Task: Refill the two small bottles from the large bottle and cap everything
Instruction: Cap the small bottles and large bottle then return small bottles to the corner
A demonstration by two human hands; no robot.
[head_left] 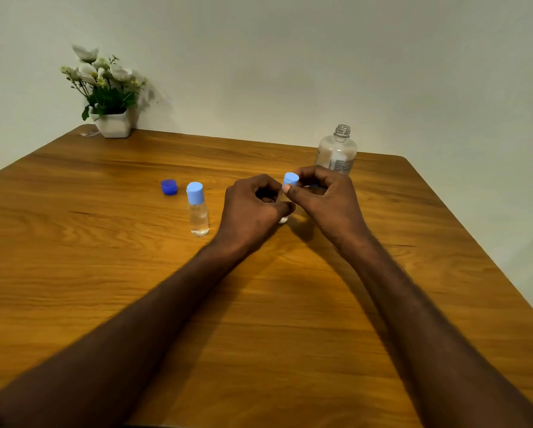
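A person's left hand [252, 208] grips a small bottle [283, 218] on the counter [104, 273] while the right hand [323, 196] pinches its light-blue cap [290, 179]. Left of the hands stands a capped small bottle of clear liquid [198, 219]; behind the right hand, an uncapped large bottle [336, 152], its label unreadable.
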